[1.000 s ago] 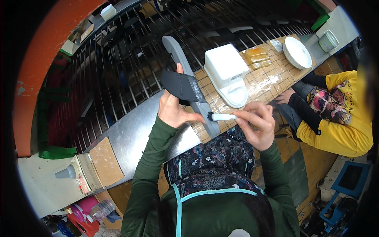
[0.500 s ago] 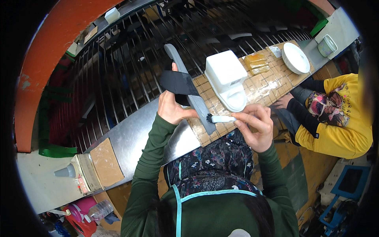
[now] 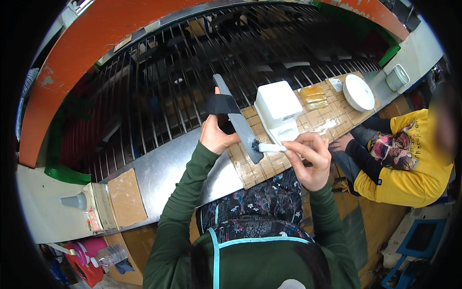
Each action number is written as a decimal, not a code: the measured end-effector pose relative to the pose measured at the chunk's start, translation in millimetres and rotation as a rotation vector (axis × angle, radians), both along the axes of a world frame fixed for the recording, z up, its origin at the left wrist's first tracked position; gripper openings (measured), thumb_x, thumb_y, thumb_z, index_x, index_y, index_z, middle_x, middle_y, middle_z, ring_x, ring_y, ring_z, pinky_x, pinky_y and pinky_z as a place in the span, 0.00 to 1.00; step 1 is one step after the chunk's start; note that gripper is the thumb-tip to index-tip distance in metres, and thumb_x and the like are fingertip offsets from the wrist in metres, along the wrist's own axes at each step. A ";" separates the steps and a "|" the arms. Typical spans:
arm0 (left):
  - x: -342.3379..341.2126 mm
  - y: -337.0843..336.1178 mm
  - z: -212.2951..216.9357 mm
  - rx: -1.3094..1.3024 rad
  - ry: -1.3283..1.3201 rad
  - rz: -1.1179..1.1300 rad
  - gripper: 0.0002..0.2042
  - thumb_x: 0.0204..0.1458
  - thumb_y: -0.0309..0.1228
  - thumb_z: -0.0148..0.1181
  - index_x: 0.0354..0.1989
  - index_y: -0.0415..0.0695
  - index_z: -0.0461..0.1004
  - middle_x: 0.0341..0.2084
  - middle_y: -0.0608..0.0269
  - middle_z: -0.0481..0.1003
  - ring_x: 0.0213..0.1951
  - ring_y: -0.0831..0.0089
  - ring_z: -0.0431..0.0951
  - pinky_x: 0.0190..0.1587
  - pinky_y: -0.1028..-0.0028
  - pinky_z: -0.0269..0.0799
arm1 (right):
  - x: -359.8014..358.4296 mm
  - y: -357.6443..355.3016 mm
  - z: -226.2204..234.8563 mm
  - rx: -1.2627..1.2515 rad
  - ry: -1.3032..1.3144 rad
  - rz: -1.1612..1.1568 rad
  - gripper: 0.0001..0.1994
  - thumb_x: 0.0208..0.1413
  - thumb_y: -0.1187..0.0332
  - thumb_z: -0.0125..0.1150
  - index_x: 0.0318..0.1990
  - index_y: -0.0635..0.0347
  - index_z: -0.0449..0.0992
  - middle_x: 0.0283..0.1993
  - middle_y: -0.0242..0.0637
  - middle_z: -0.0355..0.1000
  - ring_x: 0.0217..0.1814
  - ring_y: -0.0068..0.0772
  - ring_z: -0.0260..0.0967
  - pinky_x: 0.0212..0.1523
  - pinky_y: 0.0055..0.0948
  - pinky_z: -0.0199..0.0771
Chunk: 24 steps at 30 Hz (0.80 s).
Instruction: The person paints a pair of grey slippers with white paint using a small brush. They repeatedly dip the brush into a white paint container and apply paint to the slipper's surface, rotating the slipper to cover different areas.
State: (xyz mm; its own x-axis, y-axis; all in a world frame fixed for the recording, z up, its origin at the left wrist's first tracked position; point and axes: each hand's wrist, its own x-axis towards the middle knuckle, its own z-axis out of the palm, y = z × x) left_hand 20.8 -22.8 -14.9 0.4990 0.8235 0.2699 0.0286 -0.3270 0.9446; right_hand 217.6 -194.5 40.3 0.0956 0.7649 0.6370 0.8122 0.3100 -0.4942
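My left hand [image 3: 216, 137] grips a grey slide sandal [image 3: 244, 132] by its middle, with the fingers through its wide black strap [image 3: 222, 104] and the thumb against the sole. The sandal is held on edge above the board, its length running away from me. Between the thumb and fingers of my right hand [image 3: 312, 161] is a small white-handled brush [image 3: 273, 147]. Its dark bristles touch the near end of the sole, where a dark patch shows. Just beyond the brush stands a white plastic dispenser [image 3: 279, 103], its front foot partly behind my fingers.
A tape-covered cardboard sheet [image 3: 248, 171] lies on the metal bench [image 3: 166, 178]. Yellowish wrapped blocks [image 3: 313, 98], a white bowl [image 3: 358, 94] and a cup [image 3: 397, 77] line the right. Metal bars [image 3: 159, 106] stretch beyond. A person in yellow [image 3: 409, 159] sits at right.
The whole view has shifted and tilted a little. The sandal stands slightly nearer to upright, and the brush stays against its near end. Both hands keep their hold.
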 end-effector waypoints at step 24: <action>-7.9 4.1 21.1 0.255 0.077 0.031 0.65 0.23 0.37 0.79 0.73 0.45 0.40 0.56 0.50 0.69 0.59 0.58 0.69 0.66 0.59 0.58 | 11.0 12.6 31.0 -0.010 -0.177 0.065 0.10 0.44 0.71 0.70 0.38 0.55 0.84 0.34 0.31 0.72 0.29 0.22 0.63 0.41 0.27 0.52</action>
